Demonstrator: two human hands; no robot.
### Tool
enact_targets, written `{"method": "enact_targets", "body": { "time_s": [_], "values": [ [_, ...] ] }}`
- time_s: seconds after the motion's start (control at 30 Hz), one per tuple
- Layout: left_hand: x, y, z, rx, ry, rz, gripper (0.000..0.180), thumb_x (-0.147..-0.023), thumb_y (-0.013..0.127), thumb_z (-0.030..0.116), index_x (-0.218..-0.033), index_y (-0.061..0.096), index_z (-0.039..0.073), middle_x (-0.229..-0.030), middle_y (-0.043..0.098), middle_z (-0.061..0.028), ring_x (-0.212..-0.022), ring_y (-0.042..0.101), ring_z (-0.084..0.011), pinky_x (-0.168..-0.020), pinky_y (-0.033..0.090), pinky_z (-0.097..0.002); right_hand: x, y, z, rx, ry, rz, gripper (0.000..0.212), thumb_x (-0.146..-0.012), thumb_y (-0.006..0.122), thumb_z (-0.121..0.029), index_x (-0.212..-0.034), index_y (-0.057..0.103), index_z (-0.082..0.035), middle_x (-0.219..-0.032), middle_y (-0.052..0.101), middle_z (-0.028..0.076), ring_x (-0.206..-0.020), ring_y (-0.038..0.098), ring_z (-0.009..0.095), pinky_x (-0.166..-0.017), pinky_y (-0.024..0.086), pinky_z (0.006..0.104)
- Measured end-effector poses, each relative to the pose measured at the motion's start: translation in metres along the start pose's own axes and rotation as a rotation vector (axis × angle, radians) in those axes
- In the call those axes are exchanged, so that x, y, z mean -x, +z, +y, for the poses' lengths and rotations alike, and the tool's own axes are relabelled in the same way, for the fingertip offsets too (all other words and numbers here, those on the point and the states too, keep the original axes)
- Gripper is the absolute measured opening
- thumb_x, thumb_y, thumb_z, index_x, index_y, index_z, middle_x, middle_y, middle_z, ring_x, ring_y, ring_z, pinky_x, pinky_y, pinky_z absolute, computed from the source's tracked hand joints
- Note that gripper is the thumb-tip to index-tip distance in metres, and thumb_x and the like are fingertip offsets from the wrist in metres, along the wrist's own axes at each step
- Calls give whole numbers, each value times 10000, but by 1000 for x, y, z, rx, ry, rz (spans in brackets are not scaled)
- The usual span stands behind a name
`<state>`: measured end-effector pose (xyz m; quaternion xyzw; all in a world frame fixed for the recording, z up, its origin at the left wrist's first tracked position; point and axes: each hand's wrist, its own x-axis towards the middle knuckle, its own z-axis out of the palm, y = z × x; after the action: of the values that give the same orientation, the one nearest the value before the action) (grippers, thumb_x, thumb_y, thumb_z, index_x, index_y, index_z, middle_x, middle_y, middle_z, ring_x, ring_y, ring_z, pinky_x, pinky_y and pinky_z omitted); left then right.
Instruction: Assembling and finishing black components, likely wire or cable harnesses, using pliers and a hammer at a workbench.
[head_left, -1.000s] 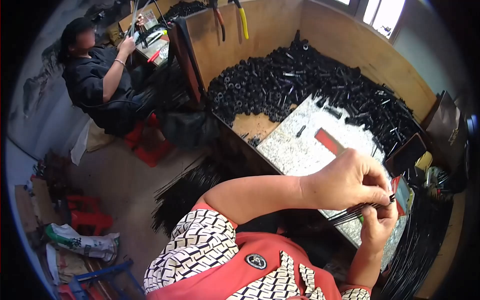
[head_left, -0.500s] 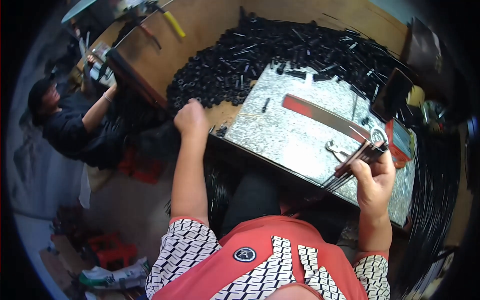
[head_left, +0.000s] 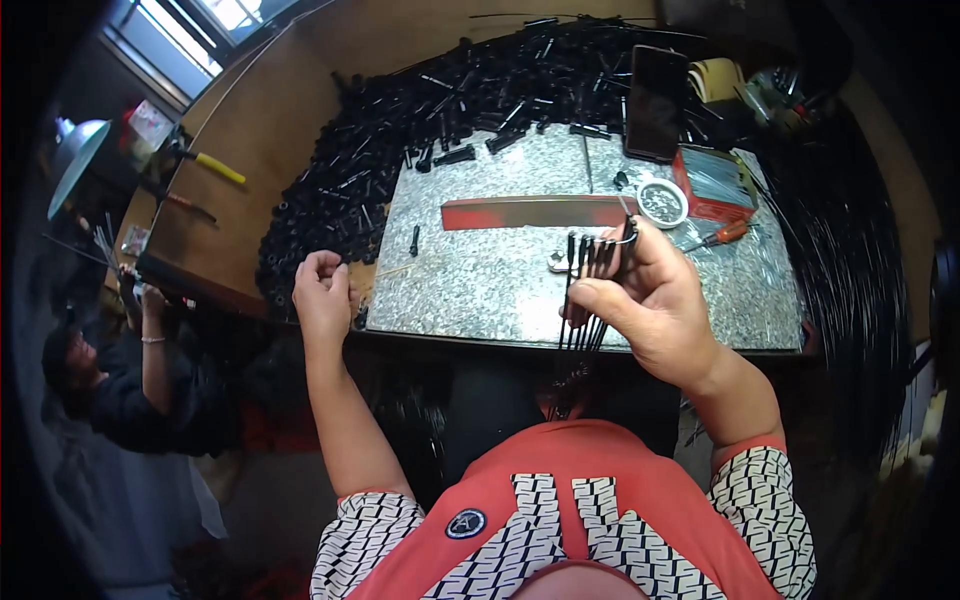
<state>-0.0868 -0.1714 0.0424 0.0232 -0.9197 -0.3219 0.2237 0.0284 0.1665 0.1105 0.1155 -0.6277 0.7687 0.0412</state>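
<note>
Rods, thin and black, are standing bunched in the right hand, which is pinching them between thumb and fingers above the near part of the counter. From where I'm standing, the left hand is showing loosely curled fingers beside the pile of black parts, and I'm not managing to tell whether it is holding anything. Beyond the right hand a red-and-grey bar is lying, a white dish is sitting just past the knuckles, and an orange-handled screwdriver is resting to their right.
</note>
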Motion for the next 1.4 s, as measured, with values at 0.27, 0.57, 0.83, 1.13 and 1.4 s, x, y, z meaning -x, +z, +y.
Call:
{"method": "enact_targets", "body": {
  "time_s": [0.27, 0.57, 0.83, 1.13, 1.4],
  "values": [
    [15, 22, 123, 1379, -84, -578, 228, -938, 542, 118, -1073, 583, -61, -1056, 632, -154, -845, 655, -177, -767, 542, -251, -9, -3, 3, -81, 53, -145, 183, -868, 606, 0, -911, 434, -41, -836, 577, 51, -752, 614, 107, -684, 513, 243],
    [28, 22, 163, 1573, 12, -733, 296, -885, 524, -51, -1179, 552, -66, -1111, 615, -159, -1018, 627, -222, -901, 520, -313, -32, 12, 23, -109, -4, -211, 195, -878, 639, -75, -895, 449, -34, -769, 552, 6, -687, 540, 43, -591, 450, 206],
    [26, 15, 154, 1573, 20, -606, 296, -856, 601, -46, -1151, 586, -34, -1064, 636, -122, -944, 630, -165, -858, 502, -256, -41, 17, 29, -20, 24, -236, 179, -886, 614, -46, -893, 435, -37, -803, 570, 44, -713, 588, 97, -629, 501, 248],
    [27, 11, 147, 1531, 76, -591, 291, -846, 605, -49, -1136, 589, -51, -1104, 622, -139, -961, 615, -158, -882, 484, -272, -41, 23, 28, 6, 27, -197, 201, -879, 646, -106, -882, 455, -44, -760, 538, -15, -689, 521, 21, -588, 431, 189],
    [30, 2, 148, 1470, 130, -642, 258, -863, 568, -69, -1116, 612, -49, -1148, 545, -93, -1017, 561, -138, -899, 463, -255, -40, 28, 27, -44, 35, -218, 180, -889, 611, -54, -895, 431, -47, -791, 577, 51, -705, 597, 107, -636, 510, 254]
  ]
}}
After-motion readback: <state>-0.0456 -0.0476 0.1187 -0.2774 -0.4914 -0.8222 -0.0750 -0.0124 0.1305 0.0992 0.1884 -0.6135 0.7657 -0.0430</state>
